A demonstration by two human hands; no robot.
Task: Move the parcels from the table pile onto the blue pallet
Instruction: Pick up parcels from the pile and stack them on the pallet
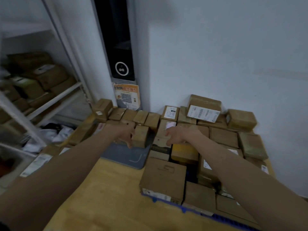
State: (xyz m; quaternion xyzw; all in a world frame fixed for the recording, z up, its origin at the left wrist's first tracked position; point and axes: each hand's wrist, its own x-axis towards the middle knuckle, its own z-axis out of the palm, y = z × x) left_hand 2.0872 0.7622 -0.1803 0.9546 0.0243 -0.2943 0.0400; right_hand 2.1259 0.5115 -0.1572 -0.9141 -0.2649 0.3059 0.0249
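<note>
A small brown parcel stands on a flat grey parcel near the middle. My left hand lies against its left side, fingers pointing down along the box; no clear grip shows. My right hand hovers to the right of it, over other boxes, fingers spread and holding nothing. A row of small brown parcels lines the back by the wall. The blue pallet shows only as an edge at the bottom right, covered by several brown parcels.
A yellow wooden surface fills the foreground. White shelving with more parcels stands at the left. A dark panel with a poster sits behind the pile, and a white wall closes the right side.
</note>
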